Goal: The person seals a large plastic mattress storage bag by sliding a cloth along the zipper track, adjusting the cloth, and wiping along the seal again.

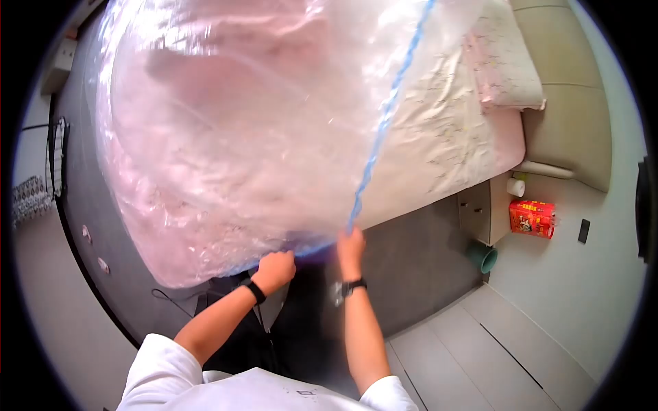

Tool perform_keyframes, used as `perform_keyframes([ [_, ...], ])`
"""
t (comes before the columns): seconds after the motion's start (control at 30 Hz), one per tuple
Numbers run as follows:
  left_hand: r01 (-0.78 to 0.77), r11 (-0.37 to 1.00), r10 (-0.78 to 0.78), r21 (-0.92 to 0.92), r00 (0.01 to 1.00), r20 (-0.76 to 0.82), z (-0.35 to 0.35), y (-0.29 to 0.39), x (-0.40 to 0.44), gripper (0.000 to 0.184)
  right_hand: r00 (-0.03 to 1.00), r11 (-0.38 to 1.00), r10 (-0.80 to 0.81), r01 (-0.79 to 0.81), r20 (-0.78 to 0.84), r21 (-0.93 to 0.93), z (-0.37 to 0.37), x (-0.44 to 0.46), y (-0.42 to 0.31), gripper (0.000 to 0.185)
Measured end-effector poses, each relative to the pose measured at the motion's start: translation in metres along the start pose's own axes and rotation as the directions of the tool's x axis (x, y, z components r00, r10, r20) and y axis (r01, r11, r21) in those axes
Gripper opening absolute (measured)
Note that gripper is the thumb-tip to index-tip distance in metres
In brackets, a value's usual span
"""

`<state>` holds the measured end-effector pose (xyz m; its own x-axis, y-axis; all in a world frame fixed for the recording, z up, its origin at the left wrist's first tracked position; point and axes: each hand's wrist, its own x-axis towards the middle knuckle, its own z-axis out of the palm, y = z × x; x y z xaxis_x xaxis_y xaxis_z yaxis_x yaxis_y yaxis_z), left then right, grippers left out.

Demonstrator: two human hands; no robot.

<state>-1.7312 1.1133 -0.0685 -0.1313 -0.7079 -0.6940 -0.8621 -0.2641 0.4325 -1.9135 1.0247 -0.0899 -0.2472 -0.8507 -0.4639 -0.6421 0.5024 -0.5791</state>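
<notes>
A large clear plastic bag (226, 130) lies spread over the bed, with pink, puffy bedding showing through it. Its blue edge strip (375, 147) runs from the top of the view down to my right hand (351, 250), whose fingers are closed on it. My left hand (275, 270) is a fist on the same blue edge, a little to the left and lower. Between the two hands the strip is stretched, and a blurred purple patch shows there. I wear a dark band on each wrist.
A patterned pillow (504, 61) lies by the headboard (569, 103). At the right are a nightstand (476, 211), a white roll (515, 187), a red package (532, 219) and a green bin (483, 257). Slippers (103, 265) are on the left floor.
</notes>
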Motion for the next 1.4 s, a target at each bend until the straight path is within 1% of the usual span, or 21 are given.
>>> perform_keyframes([
  [0.17, -0.093, 0.980, 0.059, -0.174, 0.980, -0.189, -0.068, 0.165, 0.026, 0.025, 0.988, 0.998, -0.053, 0.050, -0.142, -0.026, -0.087, -0.015, 0.055, 0.026],
  [0.23, -0.104, 0.971, 0.072, -0.217, 0.986, -0.151, -0.080, 0.211, 0.032, 0.029, 0.992, 0.995, 0.021, -0.008, -0.127, 0.103, -0.117, -0.033, 0.063, 0.026],
  [0.3, -0.121, 0.967, 0.034, -0.224, 0.933, -0.358, -0.075, 0.252, 0.087, 0.029, 0.990, 0.997, -0.076, 0.077, -0.119, -0.001, -0.151, -0.029, 0.063, 0.024],
  [0.33, -0.136, 0.969, 0.051, -0.204, 0.926, -0.373, -0.061, 0.268, 0.117, 0.029, 0.999, 0.999, 0.033, -0.033, -0.004, 0.002, -0.180, -0.025, 0.050, 0.020],
  [0.4, -0.284, 0.857, 0.259, -0.431, 0.959, -0.116, -0.030, 0.294, 0.155, 0.023, 0.998, 0.994, -0.035, 0.040, 0.058, -0.099, -0.211, -0.011, 0.050, 0.020],
  [0.43, -0.286, 0.851, 0.259, -0.441, 0.958, -0.122, -0.035, 0.326, 0.155, 0.023, 0.987, 0.972, -0.086, 0.113, 0.138, -0.204, -0.228, -0.003, 0.057, 0.021],
  [0.5, -0.111, 0.874, 0.320, -0.474, 0.864, 0.388, -0.046, 0.368, 0.147, 0.026, 0.969, 0.991, -0.060, 0.087, 0.239, -0.104, -0.253, 0.017, 0.074, 0.021],
  [0.57, -0.097, 0.845, 0.352, -0.525, 0.841, 0.411, -0.031, 0.384, 0.155, 0.025, 0.888, 0.958, -0.161, 0.035, 0.431, 0.285, -0.303, 0.055, 0.073, 0.019],
  [0.6, -0.173, 0.735, 0.491, -0.656, 0.802, 0.339, -0.029, 0.391, 0.160, 0.025, 0.913, 0.978, -0.156, 0.090, 0.377, 0.186, -0.324, 0.075, 0.083, 0.020],
  [0.63, -0.244, 0.596, 0.617, -0.765, 0.749, 0.242, -0.025, 0.394, 0.167, 0.026, 0.951, 0.959, -0.135, 0.056, 0.277, 0.276, -0.342, 0.095, 0.095, 0.020],
  [0.67, -0.442, 0.664, 0.665, -0.603, 0.717, 0.207, 0.008, 0.372, 0.196, 0.030, 0.963, 0.954, -0.117, 0.041, 0.242, 0.296, -0.379, 0.106, 0.074, 0.015],
  [0.7, -0.451, 0.659, 0.666, -0.602, 0.721, 0.190, 0.025, 0.367, 0.220, 0.030, 0.978, 0.945, -0.185, 0.151, 0.094, 0.291, -0.397, 0.132, 0.083, 0.010],
  [0.73, -0.489, 0.714, 0.639, -0.501, 0.748, 0.180, 0.038, 0.365, 0.236, 0.030, 0.987, 0.893, -0.105, 0.039, 0.123, 0.449, -0.422, 0.153, 0.073, 0.009],
  [0.8, -0.519, 0.758, 0.612, -0.395, 0.776, 0.155, 0.022, 0.389, 0.255, 0.031, 0.974, 0.861, -0.224, 0.183, 0.031, 0.475, -0.452, 0.199, 0.036, 0.009],
  [0.87, -0.592, 0.725, 0.625, -0.352, 0.780, -0.026, -0.039, 0.446, 0.257, 0.029, 0.928, 0.881, -0.348, 0.276, 0.132, 0.383, -0.471, 0.252, -0.002, 0.016],
  [0.9, -0.620, 0.714, 0.616, -0.326, 0.777, -0.129, -0.057, 0.474, 0.252, 0.028, 0.888, 0.867, -0.360, 0.205, 0.286, 0.455, -0.496, 0.278, -0.068, 0.021],
  [0.97, -0.598, 0.726, 0.584, -0.339, 0.797, -0.156, -0.070, 0.503, 0.259, 0.028, 0.854, 0.869, -0.421, 0.283, 0.305, 0.405, -0.486, 0.331, -0.062, 0.024],
  [1.03, -0.568, 0.741, 0.554, -0.359, 0.819, -0.151, -0.068, 0.520, 0.264, 0.028, 0.845, 0.853, -0.013, -0.269, 0.535, 0.447, -0.497, 0.357, -0.072, 0.026],
  [1.2, -0.461, 0.789, 0.448, -0.405, 0.884, -0.133, -0.041, 0.549, 0.265, 0.028, 0.806, 0.814, -0.440, 0.171, 0.397, 0.555, -0.500, 0.391, -0.034, 0.020],
  [1.3, -0.399, 0.817, 0.368, -0.417, 0.917, -0.156, -0.028, 0.572, 0.261, 0.028, 0.837, 0.756, -0.497, 0.289, 0.228, 0.587, -0.540, 0.377, 0.006, 0.019],
  [1.4, -0.339, 0.839, 0.291, -0.425, 0.940, -0.176, -0.016, 0.593, 0.249, 0.028, 0.869, 0.694, -0.453, 0.204, 0.199, 0.690, -0.592, 0.334, 0.033, 0.017],
])
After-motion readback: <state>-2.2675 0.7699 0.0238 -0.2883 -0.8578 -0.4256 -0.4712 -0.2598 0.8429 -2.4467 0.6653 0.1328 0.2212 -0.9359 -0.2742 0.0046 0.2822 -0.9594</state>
